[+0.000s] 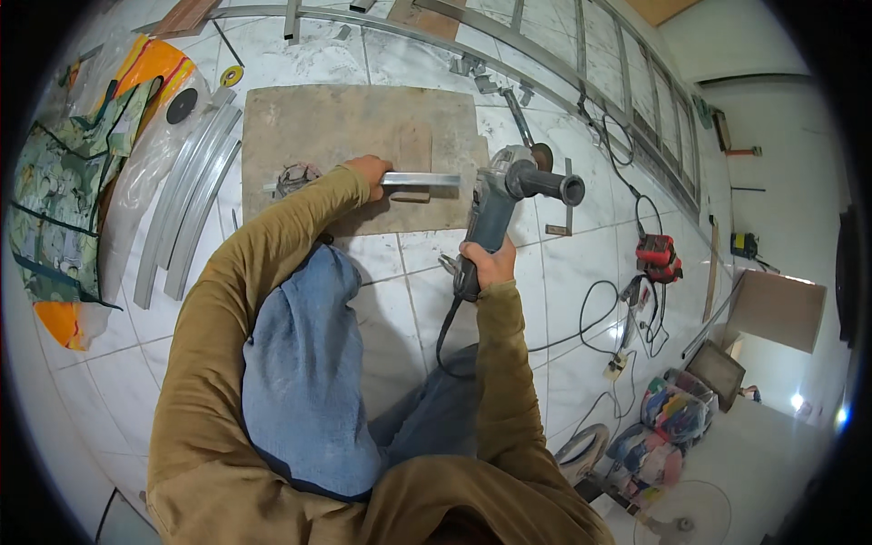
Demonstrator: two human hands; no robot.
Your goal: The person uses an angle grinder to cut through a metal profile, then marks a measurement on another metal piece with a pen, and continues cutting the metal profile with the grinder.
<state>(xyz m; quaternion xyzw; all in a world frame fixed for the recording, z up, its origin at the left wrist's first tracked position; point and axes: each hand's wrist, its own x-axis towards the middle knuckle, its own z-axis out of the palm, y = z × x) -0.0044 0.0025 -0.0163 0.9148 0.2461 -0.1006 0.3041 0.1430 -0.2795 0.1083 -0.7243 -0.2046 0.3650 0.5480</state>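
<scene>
You are working over a flat brown board (300, 127) that is lying at eleven o'clock on the white tiled floor (386, 313). Your left hand (369, 174) is reaching in at eleven and clamping its fingers over a silver metal bar (422, 180); the bar is resting near twelve, crossing a small wood piece (415, 145) and pointing toward three. Your right hand (491, 263) is wrapping around the rear body of a grey-green angle grinder (493, 213), which is tilting up toward one o'clock with its side handle (549, 183) sticking out toward three. The bar's right end is sitting just beside the grinder's head; whether they are touching, I cannot tell. Silver strips (186, 200) are lying at ten, beside a camouflage-patterned cloth (68, 195). A welded metal frame (627, 86) is stretching between one and two, and a red device (658, 258) is sitting at three.
</scene>
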